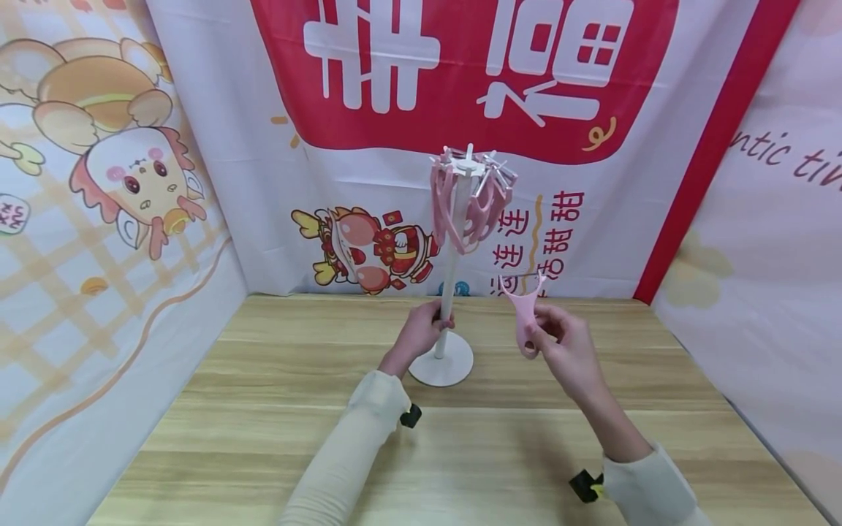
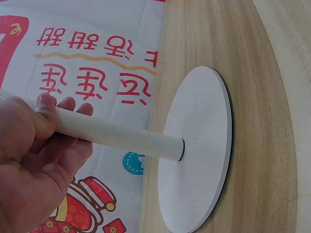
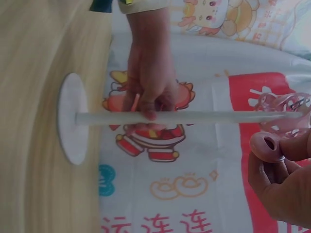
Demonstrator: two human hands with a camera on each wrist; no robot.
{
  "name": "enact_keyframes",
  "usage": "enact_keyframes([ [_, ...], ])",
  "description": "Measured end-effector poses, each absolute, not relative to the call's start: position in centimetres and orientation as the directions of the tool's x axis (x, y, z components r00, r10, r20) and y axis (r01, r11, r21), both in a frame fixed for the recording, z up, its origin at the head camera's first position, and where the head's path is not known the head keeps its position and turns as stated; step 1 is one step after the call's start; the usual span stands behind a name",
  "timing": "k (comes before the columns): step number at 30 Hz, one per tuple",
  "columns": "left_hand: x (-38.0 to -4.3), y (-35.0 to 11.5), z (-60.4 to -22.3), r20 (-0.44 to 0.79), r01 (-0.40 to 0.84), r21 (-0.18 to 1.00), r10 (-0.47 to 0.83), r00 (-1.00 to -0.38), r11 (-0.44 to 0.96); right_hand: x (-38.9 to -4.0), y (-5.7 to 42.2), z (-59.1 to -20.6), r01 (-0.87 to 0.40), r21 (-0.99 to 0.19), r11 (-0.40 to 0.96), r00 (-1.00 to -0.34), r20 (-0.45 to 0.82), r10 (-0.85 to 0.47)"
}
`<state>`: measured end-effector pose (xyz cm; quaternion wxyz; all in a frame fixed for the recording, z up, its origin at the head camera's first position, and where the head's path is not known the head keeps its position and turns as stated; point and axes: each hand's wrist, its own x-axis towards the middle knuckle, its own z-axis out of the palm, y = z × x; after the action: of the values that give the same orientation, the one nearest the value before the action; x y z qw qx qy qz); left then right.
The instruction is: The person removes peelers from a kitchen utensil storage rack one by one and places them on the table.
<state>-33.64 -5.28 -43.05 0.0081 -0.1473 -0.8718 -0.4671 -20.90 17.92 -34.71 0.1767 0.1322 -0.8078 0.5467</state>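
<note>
A white stand with a slim pole [image 1: 450, 274] and a round base [image 1: 430, 372] stands upright on the table. My left hand [image 1: 421, 332] grips the pole low down, thumb and fingers wrapped around it in the left wrist view. Several pink items [image 1: 483, 208] hang from the hooks [image 1: 468, 162] at the top, overlapping so that their kinds are hard to tell. To the right of the pole, my right hand [image 1: 569, 347] pinches a pink Y-shaped peeler [image 1: 524, 314] by its handle, the forked head pointing up and away. The peeler is apart from the stand.
The wood-grain table [image 1: 276, 409] reaches back to a printed cloth [image 1: 368, 172] hanging close behind the stand. More printed cloth hangs as a left wall [image 1: 191, 314] and a right wall [image 1: 756, 292].
</note>
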Motion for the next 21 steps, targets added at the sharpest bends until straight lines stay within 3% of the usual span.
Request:
enact_keyframes([
  [9,-33.7,-5.4,-43.1,0.168,0.281,0.807,0.255,-0.952,0.519,-21.0,19.2,-37.0,-0.226,-0.901,0.370,-0.970,0.241,-0.007],
  [21,-33.7,-5.4,-43.1,0.160,0.278,0.810,0.261,-0.952,0.517,-21.4,20.2,-40.0,-0.130,-0.933,0.334,-0.991,0.131,-0.019],
])
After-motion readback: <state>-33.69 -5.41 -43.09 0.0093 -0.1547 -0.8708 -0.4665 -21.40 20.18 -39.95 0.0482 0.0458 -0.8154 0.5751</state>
